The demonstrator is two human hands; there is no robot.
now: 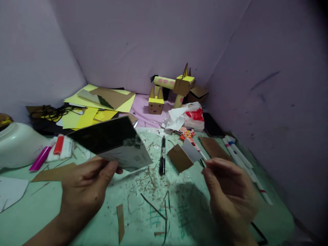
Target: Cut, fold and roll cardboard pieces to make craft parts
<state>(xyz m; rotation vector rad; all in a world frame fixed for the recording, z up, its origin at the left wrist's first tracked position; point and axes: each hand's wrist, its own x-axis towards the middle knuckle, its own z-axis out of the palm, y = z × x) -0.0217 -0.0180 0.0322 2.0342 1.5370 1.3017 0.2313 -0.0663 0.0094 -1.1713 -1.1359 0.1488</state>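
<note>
My left hand (87, 184) pinches the lower edge of a dark and grey glossy card (115, 143), tilted above the table. At the right, my right hand (228, 191) is closed, thumb against fingers, on a thin pale stick-like item (200, 150) that points up and left; its far end lies near a colourful patterned piece. Between the hands a black pen (162, 155) lies on the green table (138, 225). Beside my right hand are a brown cardboard piece (180, 158) and a small grey-white piece (191, 151).
Cardboard animal figures (156, 105) stand at the back near a plastic packet (196, 116). Yellow and brown sheets (115, 97) are stacked at back left. Markers (58, 145) lie left, white pens (239, 153) right. Scraps litter the middle.
</note>
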